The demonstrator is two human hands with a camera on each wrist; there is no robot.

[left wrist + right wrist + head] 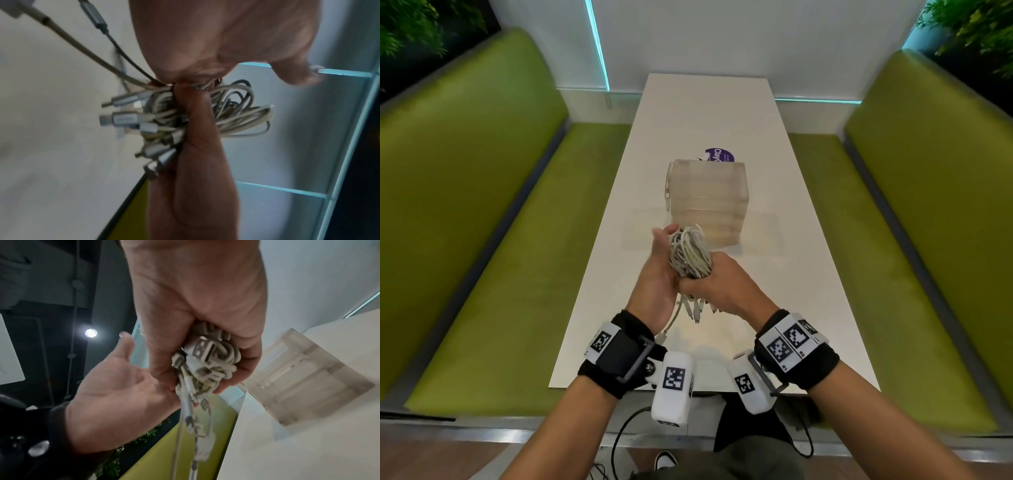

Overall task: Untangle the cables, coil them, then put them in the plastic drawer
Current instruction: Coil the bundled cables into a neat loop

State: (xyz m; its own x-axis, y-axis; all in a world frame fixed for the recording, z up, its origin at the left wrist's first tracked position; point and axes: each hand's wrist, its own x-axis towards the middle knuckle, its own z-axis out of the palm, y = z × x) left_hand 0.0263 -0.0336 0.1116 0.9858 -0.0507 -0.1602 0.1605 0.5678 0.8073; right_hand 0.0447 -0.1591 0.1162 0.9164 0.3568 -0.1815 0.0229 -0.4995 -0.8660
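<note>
A bundle of white and grey cables (690,253) (236,110) (207,363) is held upright above the white table (801,281). My right hand (722,284) (195,296) grips its lower half in a fist, loops sticking out above. Several plug ends (695,308) (123,120) hang below the fist. My left hand (654,274) (115,394) lies open with its palm against the bundle's left side. Just behind the hands stands the clear plastic drawer unit (709,195) (304,378); I cannot tell whether its drawers are closed.
A purple round sticker (719,156) shows behind the drawer unit. Green padded benches (500,240) (911,240) run along both long sides of the table. A white wall closes the far end. Black leads trail on the floor near my feet (619,442).
</note>
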